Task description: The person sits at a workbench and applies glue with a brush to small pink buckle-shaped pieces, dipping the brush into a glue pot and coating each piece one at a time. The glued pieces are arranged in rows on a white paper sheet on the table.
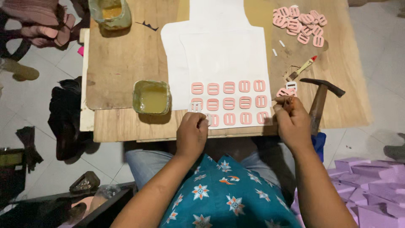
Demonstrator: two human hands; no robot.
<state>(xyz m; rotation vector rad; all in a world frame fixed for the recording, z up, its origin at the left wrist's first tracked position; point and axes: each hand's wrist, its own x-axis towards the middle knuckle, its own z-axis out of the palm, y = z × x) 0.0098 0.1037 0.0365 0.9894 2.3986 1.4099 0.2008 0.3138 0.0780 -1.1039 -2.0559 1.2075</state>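
My left hand (192, 134) rests at the near edge of a white sheet (223, 59), fingers curled on a pale buckle piece (196, 106) at the sheet's lower left. My right hand (292, 120) pinches a thin brush stick (283, 99) just right of the sheet. Several pink rectangular buckle pieces (229, 102) lie in rows on the sheet's near part.
A tub of yellowish glue (151, 97) sits left of the sheet on the wooden board (122, 59). A hammer (319, 99) lies right of my right hand, a small brush (302, 68) beyond it. A pile of pink buckles (300, 23) is far right. Purple boxes (371, 185) sit on the floor.
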